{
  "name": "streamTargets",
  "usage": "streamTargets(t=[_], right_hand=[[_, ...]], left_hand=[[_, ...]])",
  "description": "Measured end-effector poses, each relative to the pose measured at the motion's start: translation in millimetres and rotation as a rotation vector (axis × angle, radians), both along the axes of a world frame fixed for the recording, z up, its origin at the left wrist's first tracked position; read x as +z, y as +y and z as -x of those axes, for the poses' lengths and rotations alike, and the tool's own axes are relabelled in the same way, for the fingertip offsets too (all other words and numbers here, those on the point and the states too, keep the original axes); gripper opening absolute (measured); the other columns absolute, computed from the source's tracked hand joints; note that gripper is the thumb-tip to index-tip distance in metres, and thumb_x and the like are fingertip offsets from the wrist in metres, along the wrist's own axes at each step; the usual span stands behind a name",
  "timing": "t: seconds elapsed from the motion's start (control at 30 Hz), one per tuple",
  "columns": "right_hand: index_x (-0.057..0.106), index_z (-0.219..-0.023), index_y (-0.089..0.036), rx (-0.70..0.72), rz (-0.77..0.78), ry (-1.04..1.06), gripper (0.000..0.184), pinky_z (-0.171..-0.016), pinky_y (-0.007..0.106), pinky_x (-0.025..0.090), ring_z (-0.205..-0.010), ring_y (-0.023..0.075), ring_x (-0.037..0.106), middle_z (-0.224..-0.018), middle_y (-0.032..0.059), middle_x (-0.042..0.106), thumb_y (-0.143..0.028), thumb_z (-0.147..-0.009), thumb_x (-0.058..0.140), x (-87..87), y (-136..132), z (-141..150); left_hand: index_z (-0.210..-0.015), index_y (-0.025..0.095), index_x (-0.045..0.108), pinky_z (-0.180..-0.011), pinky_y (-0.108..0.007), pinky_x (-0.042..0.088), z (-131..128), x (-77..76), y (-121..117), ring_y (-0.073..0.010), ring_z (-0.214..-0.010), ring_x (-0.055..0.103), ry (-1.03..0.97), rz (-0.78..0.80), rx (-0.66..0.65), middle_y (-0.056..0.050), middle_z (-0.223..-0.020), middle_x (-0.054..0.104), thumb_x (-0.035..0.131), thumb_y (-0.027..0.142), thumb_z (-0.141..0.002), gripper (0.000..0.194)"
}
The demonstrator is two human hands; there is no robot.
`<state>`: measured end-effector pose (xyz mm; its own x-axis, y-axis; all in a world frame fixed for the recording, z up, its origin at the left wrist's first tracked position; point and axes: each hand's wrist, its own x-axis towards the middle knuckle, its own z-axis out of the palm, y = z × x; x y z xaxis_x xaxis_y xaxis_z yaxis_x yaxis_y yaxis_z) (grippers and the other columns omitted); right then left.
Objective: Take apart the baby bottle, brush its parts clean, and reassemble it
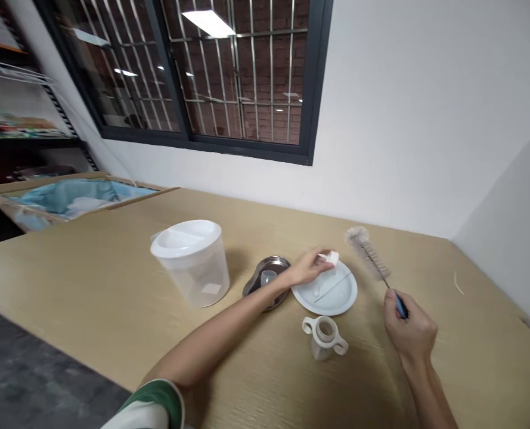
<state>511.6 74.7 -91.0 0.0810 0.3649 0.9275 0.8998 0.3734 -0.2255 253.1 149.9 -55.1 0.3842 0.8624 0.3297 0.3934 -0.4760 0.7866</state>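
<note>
My right hand is closed round the blue handle of a bottle brush, its pale bristles pointing up and away. Over a white plate, my left hand pinches a small white plastic part, whose exact kind I cannot make out. On that plate lie a thin straight rod and a tiny pale piece. In front of the plate stands an open baby bottle with two white loop handles. Under my left forearm, partly hidden, sits a metal kidney dish holding a clear cap.
A translucent bucket with a white lid stands to the left on the tan table. Beyond it is a box lined with blue cloth. A thin pale strip lies at the right. A wall and barred window are behind.
</note>
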Motion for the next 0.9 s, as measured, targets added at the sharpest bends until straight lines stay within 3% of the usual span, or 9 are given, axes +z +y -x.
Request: streamTargets(t=[0.1,0.17,0.3,0.47,0.6,0.67,0.77,0.9], right_hand=[[0.072,-0.093,-0.013,0.283,0.038,-0.089,0.02,-0.057,0.021,0.046,-0.054,0.0104,0.059,-0.071,0.0035,0.068,-0.026,-0.095,0.057,3.1,-3,6],[0.072,-0.099,-0.013,0.385,0.102,-0.141,0.019,-0.06,0.021,0.048,-0.058,0.0105,0.061,-0.078,0.0054,0.071,-0.024,-0.095,0.056,4.8,-4,10],[0.072,-0.098,-0.012,0.211,0.067,-0.054,0.019,-0.057,0.022,0.045,-0.056,0.0107,0.059,-0.073,0.004,0.069,-0.024,-0.096,0.058,7.9,-6,16],[0.07,-0.106,-0.01,0.453,0.077,-0.109,0.019,-0.054,0.021,0.042,-0.051,0.0079,0.053,-0.067,0.001,0.064,-0.017,-0.096,0.056,8.7,-10,25],[0.071,-0.101,-0.012,0.327,0.085,-0.115,0.018,-0.055,0.021,0.042,-0.054,0.0089,0.057,-0.068,0.002,0.065,-0.02,-0.097,0.055,9.5,-12,31],[0.07,-0.103,-0.011,0.362,0.057,-0.065,0.017,-0.056,0.021,0.044,-0.057,0.0096,0.058,-0.072,0.0034,0.066,-0.017,-0.096,0.055,10.8,-15,35],[0.067,-0.11,-0.009,0.523,0.068,-0.088,0.02,-0.054,0.022,0.041,-0.055,0.0094,0.055,-0.069,0.0019,0.062,-0.014,-0.097,0.053,11.0,-19,43],[0.069,-0.107,-0.009,0.416,0.088,-0.118,0.019,-0.052,0.022,0.038,-0.049,0.0084,0.049,-0.06,-0.0014,0.055,-0.016,-0.098,0.054,9.3,-19,47]], left_hand=[[-0.14,0.013,0.044,-0.093,-0.034,0.052,14,12.8,-10,-0.0219,-0.108,0.063,-0.185,0.024,-0.002,-0.016,-0.126,0.062,0.065,0.025,-0.09,0.056],[-0.139,0.016,0.047,-0.094,-0.034,0.051,24,15.4,-17,-0.0218,-0.109,0.063,-0.269,0.038,-0.009,-0.014,-0.128,0.062,0.072,0.027,-0.084,0.061],[-0.138,0.016,0.046,-0.088,-0.033,0.053,40,8.2,-28,-0.0164,-0.093,0.064,-0.398,0.091,-0.011,-0.014,-0.122,0.064,0.076,0.03,-0.08,0.067],[-0.133,0.017,0.05,-0.087,-0.031,0.051,53,4.6,-40,-0.0165,-0.095,0.065,-0.562,0.186,0.008,-0.011,-0.115,0.067,0.083,0.032,-0.074,0.069],[-0.137,0.018,0.048,-0.088,-0.03,0.052,61,14.4,-57,-0.0203,-0.103,0.066,-0.619,0.244,-0.015,-0.013,-0.116,0.069,0.084,0.032,-0.075,0.073],[-0.139,0.021,0.047,-0.088,-0.029,0.053,62,17.8,-66,-0.0206,-0.104,0.067,-0.648,0.274,-0.023,-0.012,-0.115,0.07,0.085,0.032,-0.075,0.076],[-0.131,0.022,0.056,-0.092,-0.032,0.054,60,17.1,-76,-0.0228,-0.106,0.068,-0.704,0.311,-0.025,-0.011,-0.118,0.07,0.086,0.036,-0.073,0.067],[-0.119,0.019,0.063,-0.092,-0.032,0.057,58,8.9,-84,-0.0235,-0.099,0.072,-0.799,0.4,-0.03,-0.012,-0.118,0.071,0.087,0.04,-0.071,0.058]])
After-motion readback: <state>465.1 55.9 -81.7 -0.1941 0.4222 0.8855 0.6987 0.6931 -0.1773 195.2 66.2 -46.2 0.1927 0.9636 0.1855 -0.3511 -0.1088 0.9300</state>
